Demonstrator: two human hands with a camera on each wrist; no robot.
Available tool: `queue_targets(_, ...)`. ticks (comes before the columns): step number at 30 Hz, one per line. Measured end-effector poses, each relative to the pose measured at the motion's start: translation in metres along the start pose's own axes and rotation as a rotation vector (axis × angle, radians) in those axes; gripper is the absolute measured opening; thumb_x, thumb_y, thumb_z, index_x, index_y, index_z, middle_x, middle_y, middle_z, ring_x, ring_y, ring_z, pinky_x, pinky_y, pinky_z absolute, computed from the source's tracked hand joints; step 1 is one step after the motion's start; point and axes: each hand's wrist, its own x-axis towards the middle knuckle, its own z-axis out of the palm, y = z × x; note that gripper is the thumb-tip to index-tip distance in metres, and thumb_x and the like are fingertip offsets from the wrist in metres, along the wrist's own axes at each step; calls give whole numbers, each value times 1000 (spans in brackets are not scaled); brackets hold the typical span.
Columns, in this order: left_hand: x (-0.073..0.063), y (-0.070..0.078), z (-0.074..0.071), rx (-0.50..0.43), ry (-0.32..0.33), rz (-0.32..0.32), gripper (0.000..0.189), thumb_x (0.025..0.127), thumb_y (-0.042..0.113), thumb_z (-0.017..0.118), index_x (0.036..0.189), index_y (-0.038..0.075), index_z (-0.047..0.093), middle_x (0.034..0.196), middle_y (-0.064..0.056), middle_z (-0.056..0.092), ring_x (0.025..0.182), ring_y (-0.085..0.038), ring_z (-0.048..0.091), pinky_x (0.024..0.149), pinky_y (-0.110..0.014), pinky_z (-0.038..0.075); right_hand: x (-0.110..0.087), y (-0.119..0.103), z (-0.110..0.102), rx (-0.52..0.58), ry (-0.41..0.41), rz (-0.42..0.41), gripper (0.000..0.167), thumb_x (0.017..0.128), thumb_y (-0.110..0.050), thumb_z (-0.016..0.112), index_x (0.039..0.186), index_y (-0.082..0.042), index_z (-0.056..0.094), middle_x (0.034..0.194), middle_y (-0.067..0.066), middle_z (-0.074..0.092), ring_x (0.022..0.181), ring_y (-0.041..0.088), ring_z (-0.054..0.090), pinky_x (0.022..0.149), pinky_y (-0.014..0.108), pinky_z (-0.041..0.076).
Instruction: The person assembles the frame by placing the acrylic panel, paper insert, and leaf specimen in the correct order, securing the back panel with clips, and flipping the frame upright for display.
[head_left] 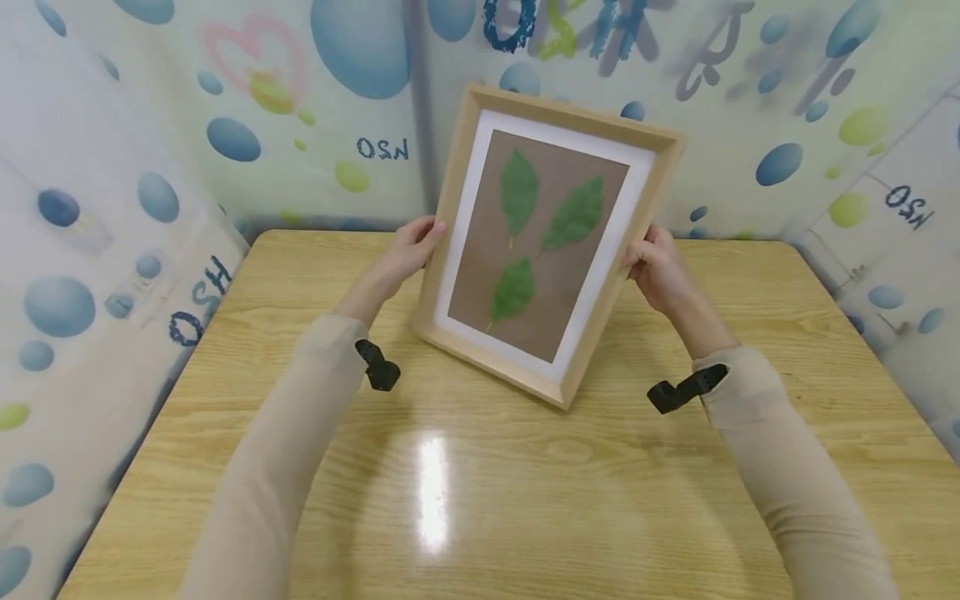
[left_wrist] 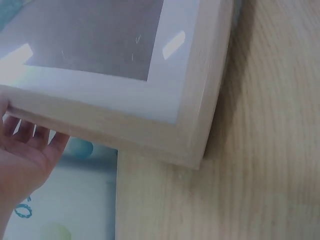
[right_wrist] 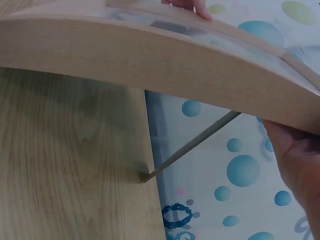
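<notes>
A light wooden picture frame (head_left: 495, 361) is held up over the table in the head view, tilted so its top leans right. Inside its white mat (head_left: 467, 225) are three green leaves (head_left: 575, 215) on a brown backing. My left hand (head_left: 405, 252) grips the frame's left side, thumb on the front edge; in the left wrist view the fingers (left_wrist: 35, 137) reach under the rim. On the opposite side, my right hand (head_left: 660, 271) holds the right edge. Behind the frame, a thin support leg (right_wrist: 192, 145) sticks out in the right wrist view. Some fingertips are hidden behind the frame.
A wood-grain table (head_left: 525, 500) lies beneath the frame, with a bright light reflection near its front. Printed curtains (head_left: 300, 167) with blue and green spots surround it at the back and sides. Black wrist mounts (head_left: 378, 367) sit on both sleeves.
</notes>
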Motion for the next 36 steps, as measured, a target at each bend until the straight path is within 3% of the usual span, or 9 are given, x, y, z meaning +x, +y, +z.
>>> queue_targets(4,-11,-7,-6,-33,-44,-35,52,96,39,37,138,8,34,135,-15,43,117,-26,45,98,-43,41,7,1,-2,17,-32,22,34,70,9,28,100,-3,37,81,-2,57,72,7,59,61,20,51)
queue_targets(10,-29,-15,-12,-125,-96,-30,54,96,37,40,140,8,29,138,-18,39,122,-28,42,101,-48,38,18,5,-6,15,-81,42,38,68,8,26,101,-6,40,82,-3,57,73,7,57,62,20,50)
queue_targets(16,-44,-25,-13,-306,-145,-22,45,94,32,44,133,13,33,125,-7,50,104,-13,53,86,-32,48,24,9,-9,25,-90,124,40,69,7,25,104,-8,37,89,-4,55,78,8,56,67,20,49)
queue_targets(21,-55,-30,-9,-430,-119,30,29,95,26,44,122,18,39,106,6,56,91,-7,58,73,-24,51,24,12,-9,69,-93,185,36,71,5,25,103,-7,35,88,-3,54,77,8,56,67,20,48)
queue_targets(26,-62,-32,-4,-476,-75,30,31,94,26,45,123,16,37,104,7,56,89,-7,58,70,-23,52,26,17,-9,59,-122,220,38,75,1,23,108,-11,36,94,-4,53,81,8,57,71,20,47)
queue_targets(31,-68,-34,0,-508,-60,3,23,95,23,45,117,20,40,101,7,57,86,-7,58,69,-23,52,28,25,-8,5,-131,255,41,76,-3,23,113,-17,32,105,-4,42,94,10,47,82,24,41)
queue_targets(36,-71,-34,3,-524,-64,7,18,95,23,44,113,23,42,99,7,57,83,-7,58,69,-23,52,28,27,-6,47,-102,277,39,77,-3,22,112,-17,29,105,-2,40,93,11,47,80,25,42)
